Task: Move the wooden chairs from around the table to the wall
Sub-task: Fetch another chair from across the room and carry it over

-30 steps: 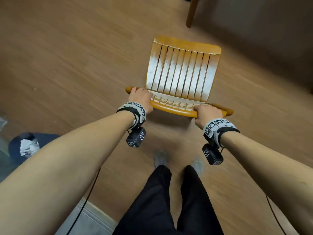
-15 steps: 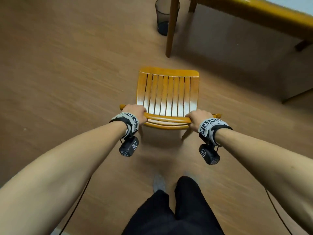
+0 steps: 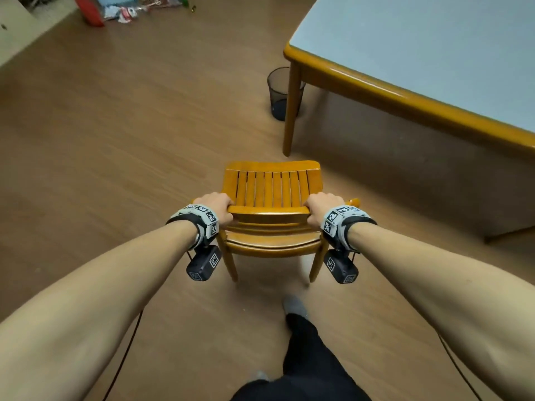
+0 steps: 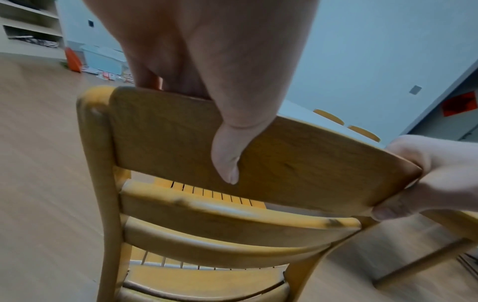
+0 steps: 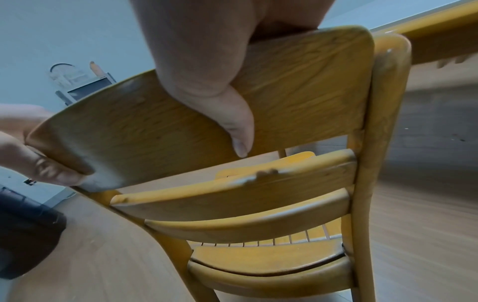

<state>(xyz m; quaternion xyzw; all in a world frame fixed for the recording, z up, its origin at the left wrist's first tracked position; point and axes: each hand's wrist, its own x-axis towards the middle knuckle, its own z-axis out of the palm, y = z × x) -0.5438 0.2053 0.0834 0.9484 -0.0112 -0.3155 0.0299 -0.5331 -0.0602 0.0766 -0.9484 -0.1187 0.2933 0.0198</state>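
Note:
A wooden chair with a slatted seat stands upright in front of me, its back toward me. My left hand grips the left end of the top back rail, and my right hand grips the right end. In the left wrist view the left hand curls over the chair back, thumb pressed on the rear face. The right wrist view shows my right hand wrapped over the rail the same way. The table, grey-topped with a wooden edge, stands ahead to the right.
A table leg stands just beyond the chair, with a black mesh bin behind it. Boxes and clutter lie along the far wall at top left. Wooden floor stretches to the left. My feet are right behind the chair.
The view has tilted up, bringing the table top, bin and far wall into sight. The chair now sits farther out from me and level; both hands keep their grip on its back.

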